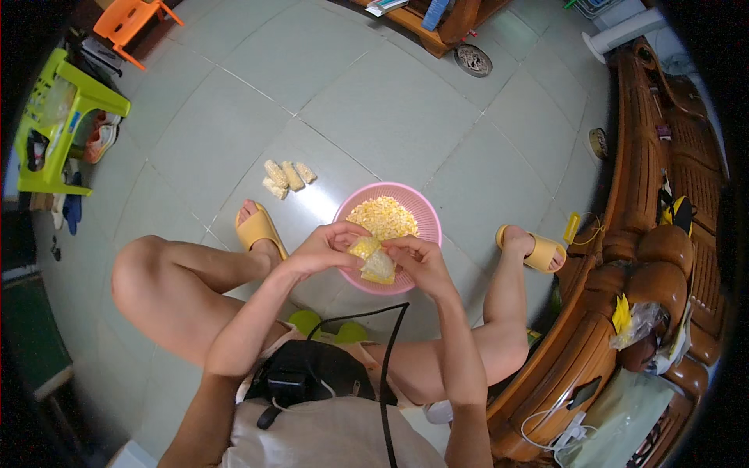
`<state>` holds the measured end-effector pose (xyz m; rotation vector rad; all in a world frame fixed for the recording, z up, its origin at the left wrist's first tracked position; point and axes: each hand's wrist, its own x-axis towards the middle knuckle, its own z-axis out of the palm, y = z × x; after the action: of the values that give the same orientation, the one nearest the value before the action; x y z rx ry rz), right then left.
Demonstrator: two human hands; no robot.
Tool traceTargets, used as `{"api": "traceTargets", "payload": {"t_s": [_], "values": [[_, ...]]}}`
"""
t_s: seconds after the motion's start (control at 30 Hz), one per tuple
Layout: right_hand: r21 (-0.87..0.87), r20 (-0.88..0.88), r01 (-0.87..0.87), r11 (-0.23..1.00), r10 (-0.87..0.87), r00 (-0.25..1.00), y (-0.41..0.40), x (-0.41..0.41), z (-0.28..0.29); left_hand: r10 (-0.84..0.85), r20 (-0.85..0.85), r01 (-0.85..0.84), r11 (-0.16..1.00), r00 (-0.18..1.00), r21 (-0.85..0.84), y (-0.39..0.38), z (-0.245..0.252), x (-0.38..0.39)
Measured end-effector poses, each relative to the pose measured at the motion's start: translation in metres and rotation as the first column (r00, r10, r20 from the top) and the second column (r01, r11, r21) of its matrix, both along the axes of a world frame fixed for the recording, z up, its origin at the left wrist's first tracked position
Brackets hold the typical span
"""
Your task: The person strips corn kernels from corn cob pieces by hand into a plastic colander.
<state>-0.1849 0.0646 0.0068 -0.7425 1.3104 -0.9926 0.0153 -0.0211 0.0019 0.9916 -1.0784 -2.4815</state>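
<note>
A short piece of corn cob (380,266) is between my hands, with yellow kernels on parts of it and a paler bare patch between. My left hand (322,248) grips it from the left with thumb and fingers. From the right, my right hand (424,263) has its thumb and fingertips against the cob. Just beneath both hands stands a pink plastic basket (433,219) on the floor. Loose corn kernels (383,216) cover its bottom; the near part is hidden by my hands. Several stripped cobs (285,176) lie in a group on the tiles, left of the basket.
My feet in yellow slippers (257,228) flank the basket. A carved wooden bench (585,327) runs along the right, bearing bags and a charger cable. At left stands a green plastic stool (82,105), beyond it an orange chair (131,23). A black cable (386,362) hangs before me.
</note>
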Motion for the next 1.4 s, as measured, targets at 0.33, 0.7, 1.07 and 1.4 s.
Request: {"api": "traceTargets", "payload": {"t_s": [0.33,0.7,1.07,1.4], "values": [[0.04,-0.246,-0.115,0.993,0.121,0.962,-0.001,0.002,0.001,-0.146,0.095,0.17,0.921,0.985,-0.35,0.007,-0.014,-0.001],[-0.003,-0.205,-0.054,0.999,0.052,0.977,0.005,0.016,-0.018,-0.052,0.288,0.199,0.838,0.956,-0.509,0.005,-0.015,-0.004],[-0.256,-0.211,-0.014,0.967,-0.042,0.976,0.001,0.03,-0.014,-0.028,0.245,-0.078,0.908,0.969,0.411,0.005,-0.025,-0.008],[0.001,-0.257,0.069,0.998,-0.067,0.964,-0.001,0.0,-0.019,0.19,0.175,-0.254,0.826,0.966,0.503,0.003,-0.003,-0.012]]}}
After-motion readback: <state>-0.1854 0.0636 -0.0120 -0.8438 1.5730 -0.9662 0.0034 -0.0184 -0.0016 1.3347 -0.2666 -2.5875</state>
